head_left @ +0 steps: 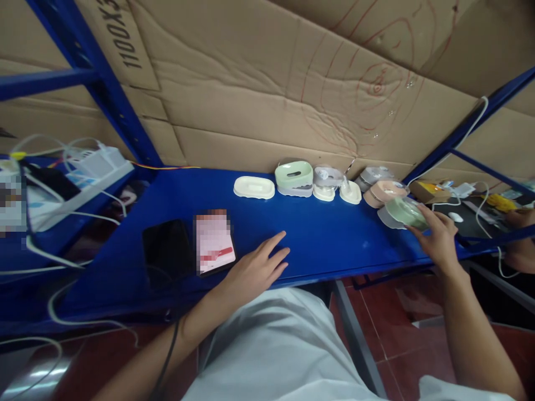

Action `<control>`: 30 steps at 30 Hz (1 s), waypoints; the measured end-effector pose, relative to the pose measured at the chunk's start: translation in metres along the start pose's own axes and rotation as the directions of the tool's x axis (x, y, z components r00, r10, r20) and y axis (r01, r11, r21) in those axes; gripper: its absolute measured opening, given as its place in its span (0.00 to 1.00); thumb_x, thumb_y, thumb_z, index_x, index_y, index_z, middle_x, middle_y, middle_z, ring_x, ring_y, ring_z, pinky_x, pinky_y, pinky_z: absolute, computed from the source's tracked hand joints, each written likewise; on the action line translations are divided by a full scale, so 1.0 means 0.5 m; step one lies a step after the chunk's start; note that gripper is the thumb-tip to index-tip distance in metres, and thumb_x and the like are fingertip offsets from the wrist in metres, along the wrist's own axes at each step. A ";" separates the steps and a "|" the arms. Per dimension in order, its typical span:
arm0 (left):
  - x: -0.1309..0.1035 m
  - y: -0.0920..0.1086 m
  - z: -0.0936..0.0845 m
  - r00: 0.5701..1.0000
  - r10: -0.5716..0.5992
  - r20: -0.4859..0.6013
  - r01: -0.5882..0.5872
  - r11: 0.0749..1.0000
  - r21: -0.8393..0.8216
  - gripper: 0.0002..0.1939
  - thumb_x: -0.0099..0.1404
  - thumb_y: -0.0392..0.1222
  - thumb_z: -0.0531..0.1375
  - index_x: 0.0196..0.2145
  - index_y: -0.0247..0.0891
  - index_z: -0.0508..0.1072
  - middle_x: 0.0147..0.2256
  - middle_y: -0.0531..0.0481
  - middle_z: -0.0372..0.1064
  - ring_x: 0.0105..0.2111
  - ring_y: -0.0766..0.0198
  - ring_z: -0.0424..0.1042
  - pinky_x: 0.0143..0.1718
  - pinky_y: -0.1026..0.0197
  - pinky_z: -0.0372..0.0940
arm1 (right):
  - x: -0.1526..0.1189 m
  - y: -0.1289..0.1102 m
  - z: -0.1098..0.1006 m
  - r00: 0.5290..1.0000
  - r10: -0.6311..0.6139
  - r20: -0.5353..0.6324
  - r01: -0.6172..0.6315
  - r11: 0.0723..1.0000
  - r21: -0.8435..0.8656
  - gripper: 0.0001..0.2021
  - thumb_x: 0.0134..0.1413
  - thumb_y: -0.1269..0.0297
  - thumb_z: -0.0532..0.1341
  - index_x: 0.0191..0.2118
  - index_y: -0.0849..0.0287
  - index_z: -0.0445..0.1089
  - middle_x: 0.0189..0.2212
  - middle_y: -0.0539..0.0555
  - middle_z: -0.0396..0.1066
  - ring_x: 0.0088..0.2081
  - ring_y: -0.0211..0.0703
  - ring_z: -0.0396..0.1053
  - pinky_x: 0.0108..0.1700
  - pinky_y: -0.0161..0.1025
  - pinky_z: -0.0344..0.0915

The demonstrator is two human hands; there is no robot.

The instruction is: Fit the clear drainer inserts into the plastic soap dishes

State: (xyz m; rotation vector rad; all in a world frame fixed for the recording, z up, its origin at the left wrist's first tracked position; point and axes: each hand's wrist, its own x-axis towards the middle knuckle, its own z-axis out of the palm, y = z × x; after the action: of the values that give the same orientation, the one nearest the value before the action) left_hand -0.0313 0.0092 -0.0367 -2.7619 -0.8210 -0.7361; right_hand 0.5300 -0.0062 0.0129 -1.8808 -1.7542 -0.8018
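Observation:
My right hand (438, 231) grips a light green plastic container (403, 213) at the right end of the blue table, thumb and fingers closed on its near side. Behind it stand a peach container (382, 192) and a grey one (373, 176). My left hand (263, 262) rests near the table's front edge, fingers spread, holding nothing. Along the back lie a cream oval tray (254, 187), a green slotted box (295, 177) on a grey base, a grey piece (327, 176) and a small cream lid-like piece (350, 191).
A phone with a lit screen (215, 242) and a dark tablet-like device (167, 250) lie on the blue table (326, 239) at left. Cardboard (251, 83) walls the back. A power strip (98, 164) with cables is at far left. Another person's arm (520, 250) shows at far right.

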 end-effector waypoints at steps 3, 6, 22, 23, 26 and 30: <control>0.001 -0.001 -0.003 1.000 0.007 0.008 -0.007 1.000 -0.008 0.15 0.80 0.38 0.55 0.56 0.40 0.78 0.59 0.44 0.77 0.71 0.51 0.62 0.65 0.53 0.70 | 0.033 0.061 0.027 0.996 -0.067 0.055 0.065 0.997 0.040 0.24 0.64 0.56 0.67 0.63 0.57 0.72 0.59 0.70 0.76 0.60 0.61 0.71 0.61 0.54 0.63; -0.001 -0.002 -0.005 1.000 0.019 0.010 -0.019 1.000 -0.015 0.14 0.79 0.37 0.57 0.55 0.40 0.79 0.58 0.44 0.77 0.71 0.50 0.62 0.65 0.51 0.69 | 0.054 0.085 0.044 0.982 -0.147 0.116 0.136 0.986 0.096 0.24 0.63 0.59 0.67 0.62 0.61 0.73 0.59 0.72 0.74 0.62 0.59 0.70 0.62 0.50 0.64; -0.001 0.001 0.006 0.999 0.023 -0.048 -0.020 0.998 0.055 0.17 0.81 0.41 0.53 0.57 0.34 0.77 0.62 0.39 0.73 0.70 0.52 0.63 0.61 0.54 0.71 | 0.024 0.044 0.050 0.938 0.275 0.213 -0.280 0.960 -0.005 0.28 0.70 0.46 0.51 0.70 0.46 0.65 0.73 0.63 0.59 0.73 0.56 0.56 0.67 0.60 0.56; -0.001 0.001 0.006 0.999 0.027 -0.046 -0.025 0.999 0.049 0.16 0.81 0.41 0.53 0.57 0.34 0.77 0.61 0.39 0.74 0.70 0.51 0.63 0.62 0.54 0.70 | 0.020 0.044 0.056 0.936 0.287 0.203 -0.294 0.956 0.005 0.29 0.71 0.45 0.50 0.70 0.47 0.64 0.74 0.64 0.57 0.74 0.56 0.54 0.67 0.60 0.56; 0.000 0.000 0.005 0.998 0.040 -0.040 -0.038 0.999 0.029 0.16 0.82 0.41 0.53 0.56 0.35 0.78 0.57 0.41 0.77 0.71 0.51 0.62 0.62 0.52 0.69 | 0.011 0.038 0.075 0.937 0.306 0.172 -0.315 0.948 0.033 0.33 0.70 0.39 0.47 0.73 0.48 0.60 0.75 0.66 0.52 0.76 0.59 0.50 0.67 0.65 0.53; 0.001 0.000 0.004 0.999 0.033 -0.037 -0.032 0.999 0.016 0.16 0.82 0.42 0.51 0.54 0.36 0.78 0.57 0.42 0.77 0.69 0.51 0.64 0.63 0.51 0.68 | 0.011 -0.005 0.088 0.952 0.300 0.059 -0.302 0.953 0.022 0.36 0.70 0.36 0.46 0.72 0.52 0.61 0.75 0.71 0.50 0.75 0.66 0.49 0.66 0.69 0.51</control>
State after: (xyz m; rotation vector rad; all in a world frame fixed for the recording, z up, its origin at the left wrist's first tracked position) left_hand -0.0298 0.0100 -0.0383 -2.7324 -0.7692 -0.7699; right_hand 0.5326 0.0277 -0.0158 -2.0997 -1.4488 -0.6094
